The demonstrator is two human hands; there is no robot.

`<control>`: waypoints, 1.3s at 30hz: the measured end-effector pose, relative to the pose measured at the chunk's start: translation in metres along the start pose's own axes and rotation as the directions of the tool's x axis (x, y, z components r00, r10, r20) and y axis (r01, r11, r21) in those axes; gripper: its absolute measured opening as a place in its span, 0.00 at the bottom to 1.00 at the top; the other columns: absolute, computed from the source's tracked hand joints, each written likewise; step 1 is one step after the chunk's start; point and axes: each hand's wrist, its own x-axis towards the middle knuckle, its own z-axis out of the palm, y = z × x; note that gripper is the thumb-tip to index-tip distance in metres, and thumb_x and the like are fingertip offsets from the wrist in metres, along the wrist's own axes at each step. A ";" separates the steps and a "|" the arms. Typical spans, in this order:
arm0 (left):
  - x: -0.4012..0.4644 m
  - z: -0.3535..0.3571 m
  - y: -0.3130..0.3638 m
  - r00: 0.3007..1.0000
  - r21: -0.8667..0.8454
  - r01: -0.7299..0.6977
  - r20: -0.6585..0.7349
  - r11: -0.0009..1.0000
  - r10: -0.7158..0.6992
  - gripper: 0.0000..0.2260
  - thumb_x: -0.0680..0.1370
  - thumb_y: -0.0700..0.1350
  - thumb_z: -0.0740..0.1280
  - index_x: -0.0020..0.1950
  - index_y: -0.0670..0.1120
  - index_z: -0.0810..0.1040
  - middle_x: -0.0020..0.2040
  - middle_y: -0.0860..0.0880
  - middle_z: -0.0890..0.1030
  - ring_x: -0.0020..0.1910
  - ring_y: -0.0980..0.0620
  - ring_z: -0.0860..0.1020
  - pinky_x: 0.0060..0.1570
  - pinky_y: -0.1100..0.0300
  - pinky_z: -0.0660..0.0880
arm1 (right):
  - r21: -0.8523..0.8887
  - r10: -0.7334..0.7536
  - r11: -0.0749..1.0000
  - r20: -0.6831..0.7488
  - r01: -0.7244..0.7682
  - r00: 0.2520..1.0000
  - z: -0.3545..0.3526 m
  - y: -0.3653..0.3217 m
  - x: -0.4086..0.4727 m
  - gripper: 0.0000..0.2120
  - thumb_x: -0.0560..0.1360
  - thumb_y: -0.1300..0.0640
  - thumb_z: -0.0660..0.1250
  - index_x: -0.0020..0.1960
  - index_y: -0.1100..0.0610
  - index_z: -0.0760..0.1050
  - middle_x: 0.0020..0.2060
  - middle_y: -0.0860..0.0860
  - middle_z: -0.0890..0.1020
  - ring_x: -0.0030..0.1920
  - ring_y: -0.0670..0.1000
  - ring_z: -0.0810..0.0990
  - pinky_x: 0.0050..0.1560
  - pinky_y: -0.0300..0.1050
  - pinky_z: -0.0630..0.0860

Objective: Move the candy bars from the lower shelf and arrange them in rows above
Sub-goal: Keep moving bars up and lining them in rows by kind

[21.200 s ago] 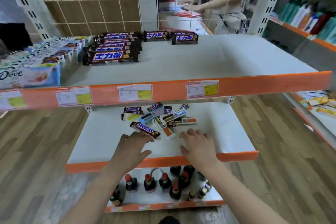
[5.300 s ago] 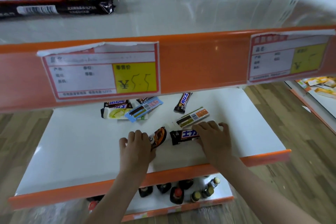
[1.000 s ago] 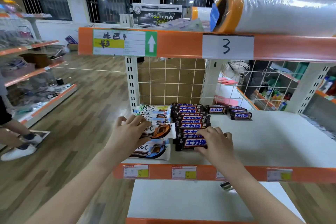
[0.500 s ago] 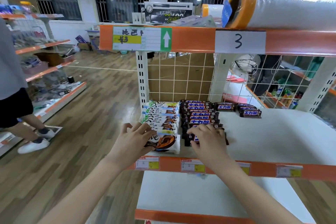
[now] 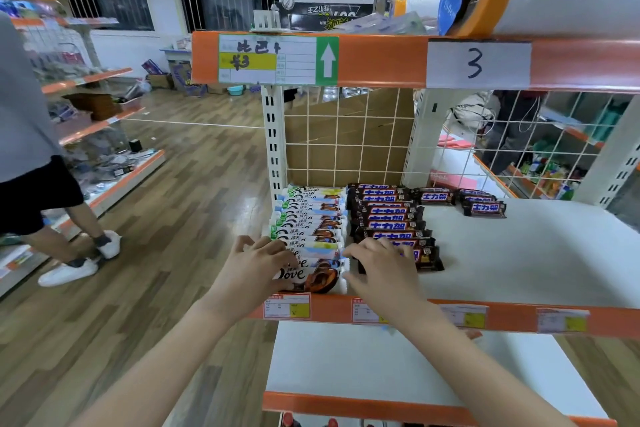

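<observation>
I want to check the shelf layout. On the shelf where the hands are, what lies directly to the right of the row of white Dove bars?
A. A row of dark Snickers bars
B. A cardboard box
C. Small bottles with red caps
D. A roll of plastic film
A. The row of dark Snickers bars runs from front to back right beside the white Dove bars, on the same white shelf.

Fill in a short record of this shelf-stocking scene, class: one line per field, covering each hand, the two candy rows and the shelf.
Left hand: fingers resting on the front Dove bar
Right hand: fingers on the front dark bar
Dove row: left, running front to back
Dark bar row: immediately right of it
Shelf: white, orange front edge
</observation>
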 end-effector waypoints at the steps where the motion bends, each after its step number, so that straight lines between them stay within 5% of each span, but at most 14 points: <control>1: 0.000 0.001 0.000 1.000 -0.012 0.000 0.001 1.000 0.000 0.15 0.61 0.59 0.77 0.44 0.59 0.80 0.41 0.60 0.79 0.40 0.56 0.78 0.44 0.58 0.68 | -0.005 -0.002 1.000 0.010 0.002 1.000 0.001 -0.001 -0.001 0.16 0.77 0.43 0.60 0.64 0.42 0.70 0.58 0.43 0.76 0.61 0.48 0.70 0.60 0.51 0.62; 21: 0.020 0.011 0.001 0.997 0.041 0.009 -0.081 0.999 -0.006 0.17 0.60 0.54 0.79 0.45 0.56 0.80 0.42 0.57 0.79 0.40 0.53 0.79 0.41 0.53 0.72 | -0.047 -0.005 0.999 -0.059 0.002 0.998 0.008 -0.003 0.009 0.17 0.78 0.48 0.60 0.66 0.46 0.68 0.56 0.46 0.78 0.60 0.51 0.72 0.59 0.52 0.63; 25: 0.018 0.010 0.004 0.997 0.049 0.022 -0.080 0.999 -0.018 0.18 0.59 0.53 0.80 0.45 0.56 0.80 0.41 0.57 0.79 0.40 0.53 0.79 0.41 0.53 0.72 | -0.043 -0.016 0.999 -0.188 0.008 0.982 0.008 0.002 -0.004 0.14 0.74 0.50 0.67 0.59 0.46 0.75 0.46 0.45 0.82 0.51 0.51 0.78 0.51 0.53 0.70; 30: 0.017 0.007 0.011 0.996 0.022 0.054 -0.079 0.998 -0.052 0.17 0.59 0.52 0.80 0.44 0.56 0.79 0.41 0.57 0.79 0.40 0.52 0.80 0.41 0.53 0.72 | -0.053 0.026 0.998 -0.185 -0.037 0.982 0.003 0.019 -0.028 0.13 0.64 0.48 0.75 0.48 0.44 0.78 0.38 0.42 0.81 0.42 0.47 0.80 0.40 0.48 0.74; 35: 0.020 0.001 0.042 0.992 0.020 0.078 -0.101 0.997 -0.075 0.14 0.61 0.49 0.79 0.43 0.55 0.80 0.41 0.55 0.79 0.41 0.51 0.80 0.39 0.53 0.73 | -0.044 0.109 0.993 -0.049 -0.111 0.993 -0.009 0.042 -0.054 0.17 0.79 0.48 0.57 0.67 0.44 0.67 0.62 0.43 0.74 0.64 0.49 0.69 0.60 0.50 0.63; 39: 0.025 -0.004 0.075 0.992 0.011 0.074 -0.100 0.997 -0.073 0.15 0.59 0.50 0.80 0.43 0.55 0.80 0.41 0.55 0.79 0.41 0.50 0.80 0.37 0.53 0.74 | -0.008 0.136 0.991 -0.087 -0.137 0.987 -0.022 0.059 -0.076 0.17 0.78 0.48 0.59 0.66 0.42 0.68 0.62 0.42 0.74 0.64 0.49 0.70 0.59 0.51 0.63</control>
